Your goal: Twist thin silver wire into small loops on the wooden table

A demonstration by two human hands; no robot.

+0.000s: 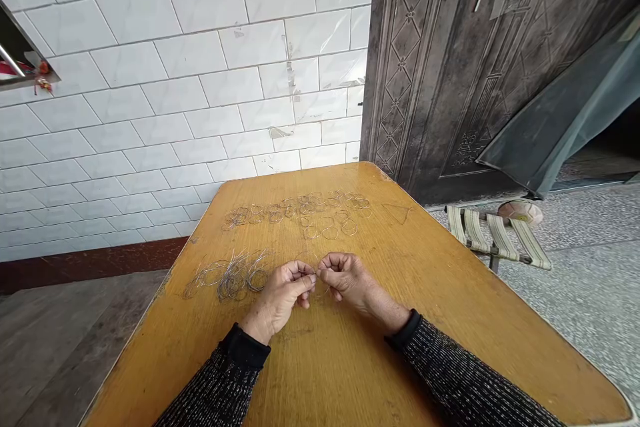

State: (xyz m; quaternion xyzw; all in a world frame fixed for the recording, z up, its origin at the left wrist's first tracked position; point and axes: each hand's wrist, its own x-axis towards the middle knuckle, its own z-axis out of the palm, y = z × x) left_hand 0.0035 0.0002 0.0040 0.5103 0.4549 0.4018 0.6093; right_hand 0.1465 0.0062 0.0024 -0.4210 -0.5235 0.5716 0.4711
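My left hand (pixel 286 293) and my right hand (pixel 346 280) meet fingertip to fingertip above the wooden table (pixel 345 367). Both are closed in a pinch on a thin wire (pixel 323 292), of which only faint curved bits show around the fingers. Just left of my left hand lies a loose bundle of thin grey wires (pixel 233 282), some bent into loops. Farther back, a row of twisted wire loops (pixel 300 207) stretches across the table, with several separate loops (pixel 345 223) in front of it. A bent, roughly triangular wire (pixel 401 213) lies to the right.
A white tiled wall (pixel 210 80) stands behind the table's far left edge. At the back right is a dark carved door (pixel 445 93) with a grey-green curtain (pixel 555 127). A folding stool with striped straps (pixel 503 235) is beside the table's right edge.
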